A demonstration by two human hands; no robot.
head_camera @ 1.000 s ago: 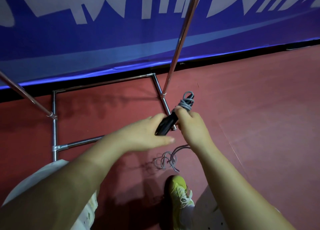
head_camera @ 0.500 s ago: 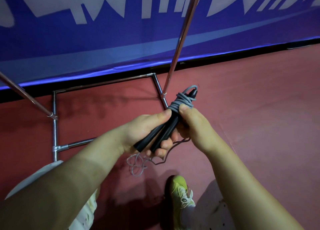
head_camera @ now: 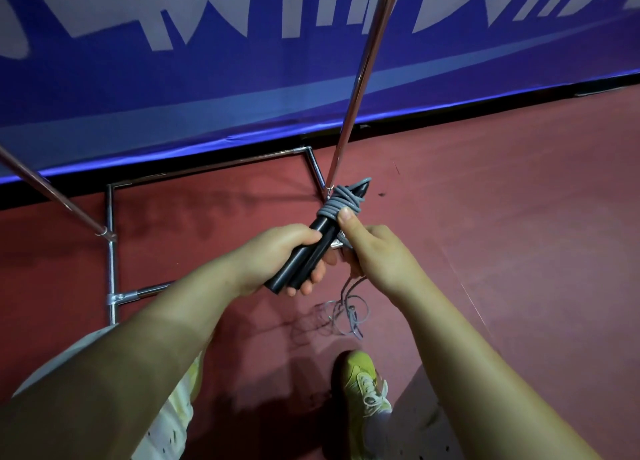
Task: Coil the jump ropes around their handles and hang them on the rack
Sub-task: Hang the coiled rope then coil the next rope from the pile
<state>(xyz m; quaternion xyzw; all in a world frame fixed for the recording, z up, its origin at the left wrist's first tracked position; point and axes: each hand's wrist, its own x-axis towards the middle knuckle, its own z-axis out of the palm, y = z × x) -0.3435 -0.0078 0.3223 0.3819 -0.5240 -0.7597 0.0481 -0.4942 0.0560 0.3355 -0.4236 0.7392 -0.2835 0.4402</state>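
Observation:
My left hand point(head_camera: 277, 255) grips two black jump rope handles point(head_camera: 304, 258) held side by side, pointing up and to the right. Grey rope point(head_camera: 341, 203) is wound in several turns round their upper ends. My right hand point(head_camera: 377, 255) pinches the rope just below the coil, with its thumb pressed against the windings. The loose rest of the rope point(head_camera: 343, 312) hangs down from my right hand and lies in loops on the red floor. The chrome rack point(head_camera: 360, 78) stands right behind the handles, its upright pole rising to the top of the view.
The rack's base frame point(head_camera: 111, 269) lies on the red floor to the left, with a second slanted pole point(head_camera: 52, 196) at far left. A blue banner point(head_camera: 207, 88) with white lettering runs behind. My yellow shoe point(head_camera: 363, 383) stands below the loose rope.
The coil on the handles has grown by more turns. My right hand came back round to the windings, and the loose rope on the floor shifted from left to right.

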